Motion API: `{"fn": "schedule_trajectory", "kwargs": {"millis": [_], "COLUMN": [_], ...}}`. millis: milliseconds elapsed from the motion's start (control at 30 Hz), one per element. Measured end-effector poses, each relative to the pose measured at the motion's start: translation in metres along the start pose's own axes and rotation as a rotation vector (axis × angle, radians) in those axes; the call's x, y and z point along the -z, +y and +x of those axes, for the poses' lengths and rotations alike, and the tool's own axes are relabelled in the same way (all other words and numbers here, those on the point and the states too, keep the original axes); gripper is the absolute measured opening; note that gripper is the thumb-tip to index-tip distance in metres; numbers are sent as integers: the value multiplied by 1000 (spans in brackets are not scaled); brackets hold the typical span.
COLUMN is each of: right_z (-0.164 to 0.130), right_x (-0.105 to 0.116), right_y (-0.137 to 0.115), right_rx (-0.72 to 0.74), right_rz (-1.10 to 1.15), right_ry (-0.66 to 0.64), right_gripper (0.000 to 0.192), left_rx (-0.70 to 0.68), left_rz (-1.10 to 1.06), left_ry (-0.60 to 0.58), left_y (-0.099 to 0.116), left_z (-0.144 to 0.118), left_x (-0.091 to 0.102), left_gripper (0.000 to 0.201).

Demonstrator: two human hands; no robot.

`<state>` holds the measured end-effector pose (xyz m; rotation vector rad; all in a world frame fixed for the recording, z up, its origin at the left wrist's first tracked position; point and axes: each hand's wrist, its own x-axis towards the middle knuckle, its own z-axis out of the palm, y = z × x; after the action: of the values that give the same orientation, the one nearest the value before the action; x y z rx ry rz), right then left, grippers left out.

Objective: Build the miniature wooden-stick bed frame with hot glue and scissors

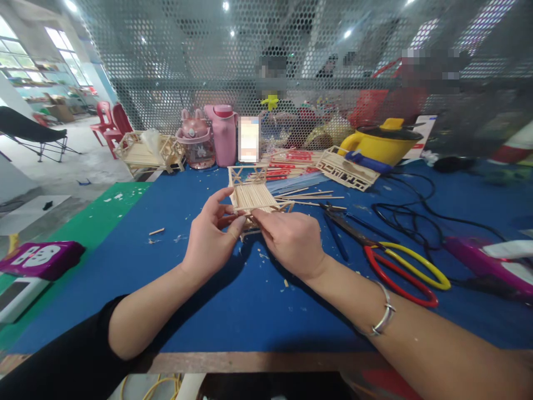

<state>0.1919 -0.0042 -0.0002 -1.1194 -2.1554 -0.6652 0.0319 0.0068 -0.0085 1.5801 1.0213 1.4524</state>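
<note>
A small wooden stick model [253, 195], with a slatted floor and crossed-brace railings, is held at the middle of the blue table. My left hand [214, 230] closes on its near left corner, thumb and fingers pinching the frame. My right hand [291, 236] has its fingers curled, the fingertips pressed on the near edge of the same model. The hands hide part of its near side, so I cannot tell whether a loose stick is between the right fingertips. Behind the model lie several thin wooden sticks [312, 195].
Scissors [400, 272] with red and yellow handles lie at the right beside pliers [335, 233]. Black cables [420, 205] run behind. A yellow pot [383, 145], a pink bottle [224, 136] and another stick model [145, 154] line the back. Perforated mesh [166, 72] rises there.
</note>
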Motion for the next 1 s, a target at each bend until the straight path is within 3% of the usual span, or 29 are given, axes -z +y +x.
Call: {"fn": "schedule_trajectory", "kwargs": {"millis": [267, 500, 633, 733, 833, 1000], "right_z": [-3, -5, -3, 0, 5, 13], "right_x": [10, 16, 36, 61, 84, 97], "right_y": [-3, -3, 7, 40, 98, 200], "right_rx": [3, -178, -253, -361, -542, -743], "right_rz": [27, 136, 163, 117, -26, -355], "right_ry": [113, 146, 156, 259, 304, -172], "right_gripper": [24, 17, 19, 19, 28, 47], "left_rx": [15, 11, 29, 41, 59, 160], "left_rz": [6, -2, -25, -56, -33, 121], "left_ry": [0, -4, -14, -52, -57, -55], "left_y": [2, 3, 1, 0, 0, -3], "left_z": [-2, -3, -3, -5, -8, -10], "left_x": [1, 2, 2, 1, -1, -2], "left_gripper": [54, 55, 57, 57, 56, 57]}}
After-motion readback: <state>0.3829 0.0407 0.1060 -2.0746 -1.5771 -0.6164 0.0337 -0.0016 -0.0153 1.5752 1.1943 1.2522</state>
